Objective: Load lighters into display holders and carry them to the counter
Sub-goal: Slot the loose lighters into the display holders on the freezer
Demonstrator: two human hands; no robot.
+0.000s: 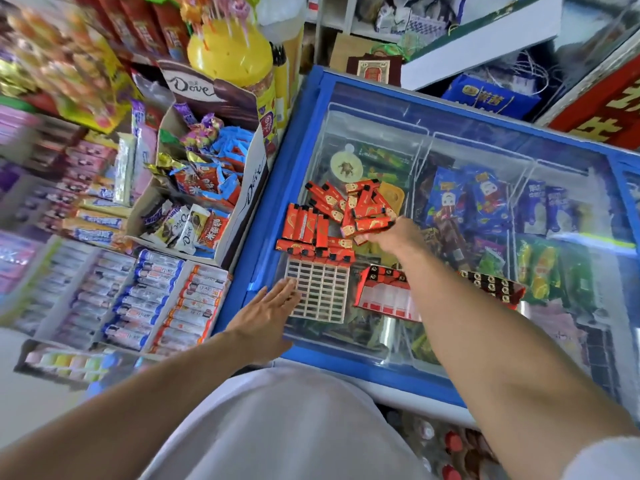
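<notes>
We've got right hand (398, 237) pinching lighters (367, 226) at the pile, tray (320, 292) lying near-left of it, left hand (266, 313) flat on tray's edge.

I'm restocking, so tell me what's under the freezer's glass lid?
Under the glass lid lie packaged ice creams in wire baskets. The lighters, grid holder and right hand on top hide what lies below them.

head view, steeply down, near freezer lid (381, 140)

Glossy red lighters (332, 216), plastic grid holder (320, 292), glass freezer lid (374, 133)
</notes>
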